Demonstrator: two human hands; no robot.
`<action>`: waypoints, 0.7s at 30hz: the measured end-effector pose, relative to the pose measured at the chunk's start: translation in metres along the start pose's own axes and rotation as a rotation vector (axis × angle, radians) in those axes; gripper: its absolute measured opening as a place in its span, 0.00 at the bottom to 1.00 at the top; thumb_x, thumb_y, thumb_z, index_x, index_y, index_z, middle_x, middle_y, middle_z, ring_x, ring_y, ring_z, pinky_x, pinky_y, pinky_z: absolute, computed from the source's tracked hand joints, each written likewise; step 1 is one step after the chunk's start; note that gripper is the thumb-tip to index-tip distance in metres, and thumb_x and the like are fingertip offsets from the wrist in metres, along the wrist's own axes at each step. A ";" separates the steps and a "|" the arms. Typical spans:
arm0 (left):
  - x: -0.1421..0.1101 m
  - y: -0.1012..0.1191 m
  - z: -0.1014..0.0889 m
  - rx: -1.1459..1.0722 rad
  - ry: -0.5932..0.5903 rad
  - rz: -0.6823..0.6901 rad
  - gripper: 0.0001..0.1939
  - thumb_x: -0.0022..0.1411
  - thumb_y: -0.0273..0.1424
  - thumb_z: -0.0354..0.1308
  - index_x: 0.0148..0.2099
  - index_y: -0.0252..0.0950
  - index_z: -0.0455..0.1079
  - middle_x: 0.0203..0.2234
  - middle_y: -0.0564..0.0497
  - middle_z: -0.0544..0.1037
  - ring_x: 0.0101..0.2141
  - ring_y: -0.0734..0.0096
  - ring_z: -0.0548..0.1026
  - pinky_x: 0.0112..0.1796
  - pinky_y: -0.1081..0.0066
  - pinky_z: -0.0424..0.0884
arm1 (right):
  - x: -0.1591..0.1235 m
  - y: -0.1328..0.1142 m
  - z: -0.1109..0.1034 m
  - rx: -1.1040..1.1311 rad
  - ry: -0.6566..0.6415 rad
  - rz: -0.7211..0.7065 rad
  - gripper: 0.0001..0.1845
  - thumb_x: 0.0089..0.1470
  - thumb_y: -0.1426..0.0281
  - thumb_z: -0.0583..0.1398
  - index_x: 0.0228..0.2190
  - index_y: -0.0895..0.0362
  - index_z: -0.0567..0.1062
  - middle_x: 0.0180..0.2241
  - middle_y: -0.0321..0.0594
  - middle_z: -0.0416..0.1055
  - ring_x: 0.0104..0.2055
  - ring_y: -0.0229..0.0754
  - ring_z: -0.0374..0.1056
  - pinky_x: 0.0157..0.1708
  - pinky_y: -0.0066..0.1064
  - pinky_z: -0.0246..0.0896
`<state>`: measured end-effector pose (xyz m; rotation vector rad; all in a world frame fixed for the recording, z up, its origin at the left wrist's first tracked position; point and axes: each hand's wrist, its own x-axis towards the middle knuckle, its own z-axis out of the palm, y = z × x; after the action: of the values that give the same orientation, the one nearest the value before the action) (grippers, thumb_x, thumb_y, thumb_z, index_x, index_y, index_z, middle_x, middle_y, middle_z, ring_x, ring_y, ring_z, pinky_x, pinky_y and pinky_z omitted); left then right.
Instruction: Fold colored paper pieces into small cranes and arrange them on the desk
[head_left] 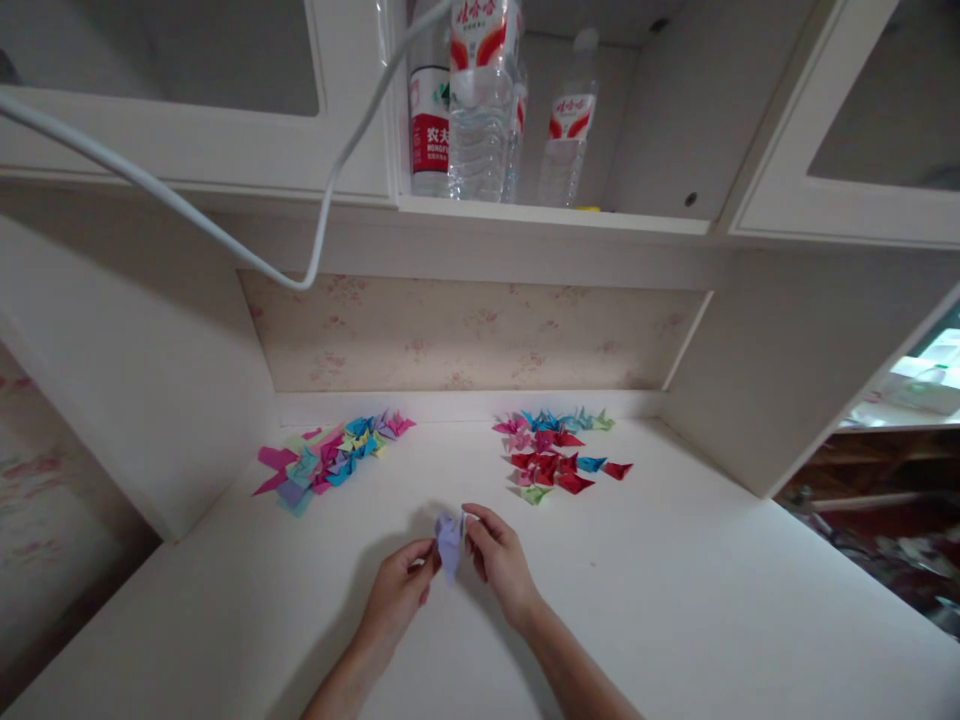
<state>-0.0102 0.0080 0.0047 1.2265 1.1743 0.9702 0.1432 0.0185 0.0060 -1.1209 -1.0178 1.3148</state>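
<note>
A small lilac folded paper piece point(450, 541) is pinched between both my hands above the white desk point(675, 600). My left hand point(401, 590) grips its left lower edge with closed fingers. My right hand point(499, 560) holds its right upper edge, fingers curled around it. Beyond my hands, a pile of coloured folded paper pieces point(330, 460) lies at the back left of the desk. Another pile, mostly red and pink folded pieces point(559, 455), lies at the back right.
A shelf above holds three water bottles point(484, 100). A white cable point(225, 235) hangs across the upper left. White cabinet walls flank the desk left and right; a floral back panel point(465, 335) closes the rear.
</note>
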 end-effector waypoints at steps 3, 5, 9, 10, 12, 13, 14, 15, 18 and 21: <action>0.002 -0.003 0.001 0.059 -0.007 0.040 0.26 0.50 0.50 0.58 0.39 0.33 0.76 0.21 0.53 0.71 0.17 0.80 0.58 0.18 0.77 0.51 | 0.003 -0.011 -0.003 -0.075 -0.070 -0.023 0.22 0.51 0.56 0.59 0.42 0.58 0.73 0.20 0.31 0.65 0.13 0.29 0.50 0.12 0.23 0.41; 0.004 -0.007 0.002 0.105 -0.006 0.066 0.25 0.49 0.50 0.59 0.38 0.33 0.76 0.22 0.52 0.72 0.17 0.79 0.60 0.19 0.77 0.53 | 0.004 -0.016 -0.006 -0.147 -0.085 -0.043 0.18 0.51 0.56 0.59 0.36 0.58 0.76 0.20 0.32 0.66 0.14 0.29 0.51 0.13 0.24 0.43; 0.006 -0.016 0.004 0.144 -0.020 0.071 0.28 0.46 0.51 0.61 0.38 0.32 0.76 0.23 0.51 0.73 0.18 0.77 0.61 0.19 0.76 0.56 | 0.004 -0.020 -0.018 -0.314 -0.104 -0.076 0.17 0.51 0.56 0.59 0.27 0.58 0.75 0.21 0.33 0.67 0.15 0.30 0.55 0.14 0.24 0.46; 0.006 -0.018 0.004 0.146 -0.020 0.063 0.29 0.45 0.51 0.62 0.39 0.31 0.76 0.24 0.51 0.73 0.18 0.77 0.62 0.19 0.76 0.56 | 0.004 -0.021 -0.023 -0.358 -0.116 -0.089 0.17 0.52 0.56 0.58 0.26 0.58 0.75 0.20 0.33 0.66 0.15 0.30 0.56 0.15 0.24 0.47; 0.007 -0.022 0.004 0.159 -0.014 0.058 0.29 0.44 0.50 0.62 0.41 0.31 0.75 0.26 0.50 0.74 0.19 0.76 0.63 0.20 0.76 0.58 | 0.005 -0.028 -0.037 -0.454 -0.142 -0.122 0.17 0.54 0.57 0.56 0.26 0.57 0.74 0.17 0.31 0.65 0.15 0.31 0.56 0.16 0.23 0.48; 0.007 -0.023 0.004 0.172 -0.012 0.064 0.29 0.46 0.50 0.62 0.42 0.32 0.75 0.27 0.49 0.74 0.20 0.76 0.63 0.20 0.76 0.58 | 0.006 -0.034 -0.045 -0.503 -0.151 -0.141 0.17 0.55 0.57 0.55 0.26 0.57 0.74 0.15 0.31 0.64 0.15 0.32 0.56 0.17 0.24 0.48; 0.007 -0.025 0.003 0.190 -0.014 0.073 0.27 0.48 0.49 0.61 0.42 0.32 0.75 0.27 0.49 0.74 0.20 0.75 0.63 0.20 0.76 0.59 | 0.009 -0.042 -0.055 -0.555 -0.157 -0.164 0.17 0.55 0.58 0.55 0.26 0.57 0.74 0.15 0.31 0.63 0.16 0.33 0.57 0.18 0.24 0.49; 0.007 -0.026 0.003 0.210 -0.021 0.082 0.26 0.50 0.49 0.59 0.41 0.32 0.75 0.27 0.49 0.74 0.20 0.75 0.64 0.21 0.75 0.59 | 0.012 -0.052 -0.067 -0.607 -0.159 -0.190 0.17 0.56 0.58 0.54 0.26 0.56 0.74 0.15 0.31 0.64 0.17 0.33 0.58 0.19 0.24 0.50; 0.008 -0.027 0.002 0.268 -0.044 0.093 0.22 0.55 0.48 0.56 0.40 0.33 0.75 0.26 0.49 0.75 0.21 0.73 0.66 0.22 0.75 0.60 | 0.031 -0.087 -0.109 -0.830 -0.104 -0.329 0.17 0.56 0.60 0.54 0.24 0.56 0.75 0.22 0.36 0.70 0.24 0.36 0.63 0.24 0.26 0.52; 0.009 -0.025 0.003 0.314 -0.051 0.100 0.21 0.55 0.47 0.55 0.38 0.35 0.76 0.26 0.49 0.76 0.24 0.70 0.68 0.23 0.75 0.61 | 0.059 -0.120 -0.160 -1.154 0.019 -0.347 0.19 0.57 0.60 0.52 0.27 0.57 0.76 0.23 0.37 0.71 0.25 0.37 0.63 0.25 0.26 0.51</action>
<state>-0.0069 0.0133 -0.0211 1.5630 1.2671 0.8419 0.3241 0.0780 0.0897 -1.6483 -1.9411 0.3519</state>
